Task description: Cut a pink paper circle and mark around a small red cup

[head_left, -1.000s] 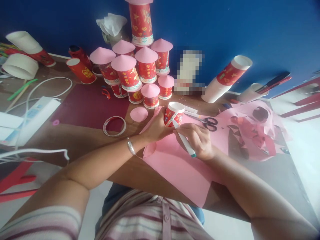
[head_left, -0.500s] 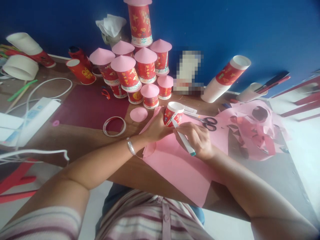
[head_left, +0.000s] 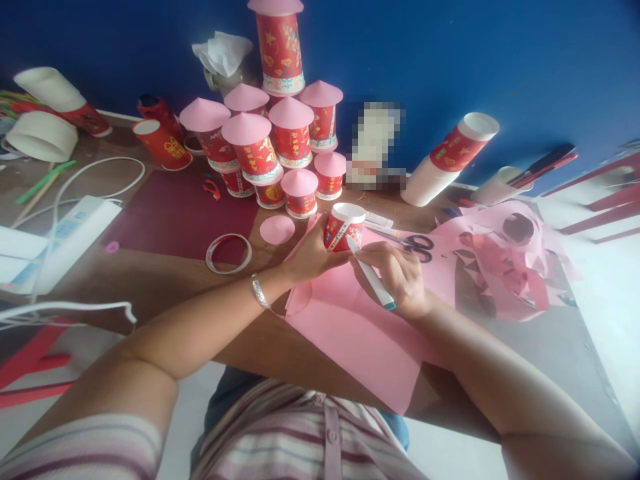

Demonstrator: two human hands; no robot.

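Observation:
A red paper cup (head_left: 344, 230) with a white rim and a pale strip across its side is gripped by my left hand (head_left: 313, 257), which wraps its left and lower side. Between the fingers of my right hand (head_left: 397, 273) is a white marker (head_left: 371, 275) with a teal end, its tip at or close to the cup's printed side. Whether the tip touches cannot be made out. Under both hands lie pink paper sheets (head_left: 370, 347). A pair of scissors (head_left: 419, 248) rests just beyond my right hand, and a pink paper disc (head_left: 277, 229) lies left of the cup.
Several red cups with pink cone roofs (head_left: 253, 150) are stacked at the back. Pink paper scraps (head_left: 520, 267) lie at the right. A paper ring (head_left: 229, 253) sits near a dark red sheet (head_left: 180, 213). White cables (head_left: 65, 307) loop at the left. A blue wall (head_left: 430, 60) stands behind.
The cup has tilted or shifted very slightly leftward in my left hand. My right hand has moved a little to the right and down, keeping hold of the marker.

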